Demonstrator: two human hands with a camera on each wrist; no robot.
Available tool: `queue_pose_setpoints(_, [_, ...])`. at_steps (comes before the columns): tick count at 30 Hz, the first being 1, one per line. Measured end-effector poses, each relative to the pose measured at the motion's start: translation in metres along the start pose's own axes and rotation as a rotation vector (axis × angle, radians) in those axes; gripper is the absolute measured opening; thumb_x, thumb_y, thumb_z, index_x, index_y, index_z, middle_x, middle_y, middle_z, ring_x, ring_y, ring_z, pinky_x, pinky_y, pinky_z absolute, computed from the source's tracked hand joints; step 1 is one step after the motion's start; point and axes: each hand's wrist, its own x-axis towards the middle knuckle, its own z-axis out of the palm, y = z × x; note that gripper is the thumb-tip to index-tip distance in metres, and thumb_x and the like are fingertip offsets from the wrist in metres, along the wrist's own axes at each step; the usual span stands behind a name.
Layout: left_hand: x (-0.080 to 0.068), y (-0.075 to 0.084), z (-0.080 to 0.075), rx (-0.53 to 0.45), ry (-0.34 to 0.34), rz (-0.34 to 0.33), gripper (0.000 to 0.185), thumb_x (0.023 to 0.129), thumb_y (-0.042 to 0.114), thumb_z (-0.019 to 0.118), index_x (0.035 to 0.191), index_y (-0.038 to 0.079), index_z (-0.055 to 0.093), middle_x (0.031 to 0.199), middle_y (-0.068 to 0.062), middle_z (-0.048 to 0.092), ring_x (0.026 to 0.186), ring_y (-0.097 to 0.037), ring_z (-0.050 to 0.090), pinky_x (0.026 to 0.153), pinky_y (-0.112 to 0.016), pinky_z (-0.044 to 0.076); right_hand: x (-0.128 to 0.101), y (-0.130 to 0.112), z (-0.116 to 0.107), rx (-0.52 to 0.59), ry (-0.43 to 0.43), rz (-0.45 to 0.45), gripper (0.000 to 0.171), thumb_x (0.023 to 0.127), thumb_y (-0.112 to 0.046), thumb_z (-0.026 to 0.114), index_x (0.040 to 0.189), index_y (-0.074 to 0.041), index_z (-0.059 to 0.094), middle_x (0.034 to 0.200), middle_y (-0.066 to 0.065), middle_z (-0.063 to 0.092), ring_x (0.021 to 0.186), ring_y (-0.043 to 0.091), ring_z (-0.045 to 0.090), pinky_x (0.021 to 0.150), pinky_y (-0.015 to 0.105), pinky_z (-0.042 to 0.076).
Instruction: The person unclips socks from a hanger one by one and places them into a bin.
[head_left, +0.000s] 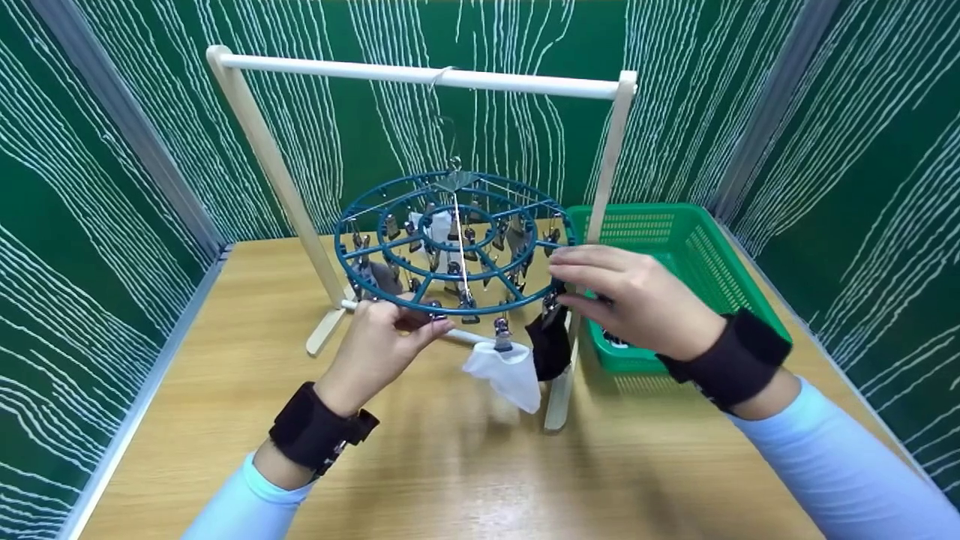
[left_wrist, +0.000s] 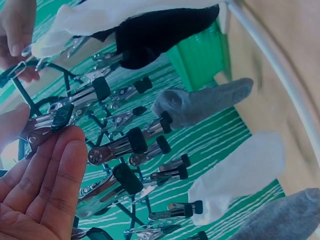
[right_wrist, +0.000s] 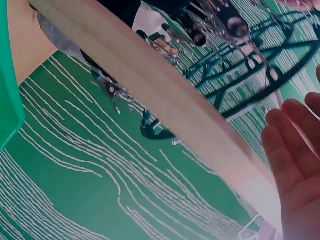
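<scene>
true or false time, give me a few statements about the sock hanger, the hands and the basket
1. The round teal clip hanger hangs from a wooden rail. True.
2. The green basket sits on the person's left. False: it is on their right, beside the rack's post.
3. A white sock and a black sock hang side by side from the hanger's near rim. True.
4. The left hand rests flat on the table. False: it is raised at the hanger's near rim.
5. The right hand is inside the basket. False: its fingers are at the clip above the black sock.
</scene>
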Motion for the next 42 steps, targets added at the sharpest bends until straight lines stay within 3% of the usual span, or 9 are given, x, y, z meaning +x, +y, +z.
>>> queue_pose_setpoints(5, [-0.001, 0.001, -0.001, 0.013, -0.011, -0.016, 0.02, 0.099, 0.018, 0.082, 0.106, -0.001, 0.083, 0.093, -0.011, 0.084, 0.076, -0.016, 0.075, 0.071, -0.022, 0.063, 0.003, -0.002, 0.008, -0.025, -0.062, 0.012, 0.035, 0.09, -0.001, 0.086, 0.124, 0.001, 0.079, 0.122, 0.02, 0.08, 0.116, 0.037, 0.077, 0.098, 0.051, 0.064])
queue_pose_setpoints(10, [-0.003, 0.003, -0.004, 0.045, 0.011, 0.021, 0.02, 0.098, 0.018, 0.083, 0.104, -0.001, 0.083, 0.091, -0.01, 0.084, 0.078, -0.017, 0.078, 0.075, -0.033, 0.068, 0.005, -0.001, 0.013, -0.047, -0.054, -0.004, 0.026, 0.093, -0.001, 0.083, 0.118, 0.001, 0.081, 0.115, 0.018, 0.082, 0.108, 0.035, 0.079, 0.094, 0.05, 0.066])
queue_pose_setpoints(23, [-0.016, 0.004, -0.01, 0.1, 0.127, 0.159, 0.019, 0.092, 0.013, 0.089, 0.101, -0.002, 0.079, 0.089, -0.011, 0.083, 0.073, -0.018, 0.08, 0.068, -0.028, 0.067, 0.011, -0.002, 0.017, -0.062, 0.029, -0.024, 0.022, 0.092, 0.002, 0.083, 0.114, 0.002, 0.08, 0.107, 0.018, 0.082, 0.098, 0.034, 0.079, 0.087, 0.048, 0.068])
queue_pose_setpoints(26, [-0.018, 0.004, -0.013, 0.158, 0.209, 0.231, 0.023, 0.088, 0.016, 0.092, 0.095, -0.001, 0.078, 0.084, -0.01, 0.082, 0.068, -0.016, 0.078, 0.063, -0.025, 0.065, 0.012, -0.002, 0.017, -0.065, 0.044, -0.023, 0.021, 0.092, 0.001, 0.083, 0.113, 0.002, 0.081, 0.106, 0.018, 0.082, 0.097, 0.035, 0.079, 0.087, 0.048, 0.068])
queue_pose_setpoints(30, [-0.019, 0.005, -0.016, 0.281, 0.401, 0.389, 0.036, 0.082, 0.027, 0.098, 0.084, 0.002, 0.071, 0.07, -0.005, 0.071, 0.056, -0.012, 0.064, 0.052, -0.022, 0.055, 0.014, -0.003, 0.017, -0.075, 0.049, -0.019, 0.02, 0.092, 0.0, 0.084, 0.112, 0.001, 0.081, 0.105, 0.018, 0.083, 0.096, 0.034, 0.079, 0.087, 0.047, 0.068])
queue_pose_setpoints(34, [-0.015, 0.01, -0.018, 0.39, 0.542, 0.552, 0.044, 0.087, 0.036, 0.094, 0.087, 0.001, 0.066, 0.076, -0.009, 0.064, 0.067, -0.023, 0.058, 0.059, -0.033, 0.051, 0.016, -0.004, 0.018, -0.079, 0.05, -0.015, 0.021, 0.092, -0.001, 0.084, 0.113, 0.001, 0.082, 0.106, 0.018, 0.083, 0.095, 0.034, 0.08, 0.086, 0.047, 0.068])
queue_pose_setpoints(39, [-0.009, 0.02, -0.018, 0.541, 0.529, 0.682, 0.039, 0.089, 0.03, 0.092, 0.108, -0.002, 0.079, 0.104, -0.017, 0.078, 0.096, -0.035, 0.073, 0.087, -0.047, 0.065, 0.018, -0.005, 0.02, -0.074, 0.085, -0.027, 0.022, 0.091, 0.0, 0.085, 0.113, 0.002, 0.081, 0.105, 0.018, 0.083, 0.095, 0.034, 0.08, 0.085, 0.048, 0.068])
queue_pose_setpoints(42, [-0.008, 0.021, -0.017, 0.596, 0.499, 0.717, 0.033, 0.088, 0.023, 0.093, 0.108, -0.002, 0.082, 0.105, -0.017, 0.082, 0.097, -0.033, 0.078, 0.089, -0.046, 0.066, 0.019, -0.007, 0.023, -0.066, 0.113, -0.047, 0.025, 0.089, 0.004, 0.085, 0.113, 0.003, 0.081, 0.105, 0.019, 0.082, 0.094, 0.034, 0.079, 0.084, 0.048, 0.068])
